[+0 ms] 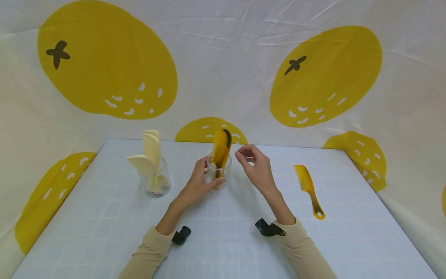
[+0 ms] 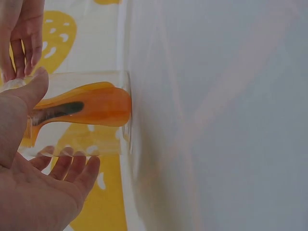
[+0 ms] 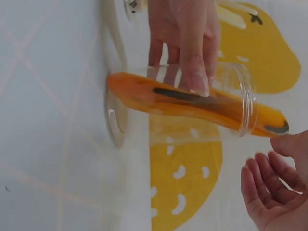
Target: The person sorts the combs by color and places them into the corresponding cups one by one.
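A clear jar (image 1: 218, 170) stands at the table's centre with yellow-orange combs (image 1: 221, 149) upright in it, one with a dark handle. My left hand (image 1: 210, 174) grips the jar, its thumb (image 2: 30, 91) on one side and its fingers (image 2: 72, 166) on the other. My right hand (image 1: 244, 157) hovers just right of the combs' tops with its fingers loosely curled, and it holds nothing. The right wrist view shows the jar (image 3: 192, 120), the comb (image 3: 192, 102) leaning out of its mouth, and my right hand (image 3: 274, 185) a little apart from the comb's tip.
A second clear jar (image 1: 157, 182) with cream combs (image 1: 150, 155) stands to the left. One yellow comb (image 1: 308, 190) lies flat on the table (image 1: 104, 232) to the right. A white cloth with yellow fruit prints rises around the table.
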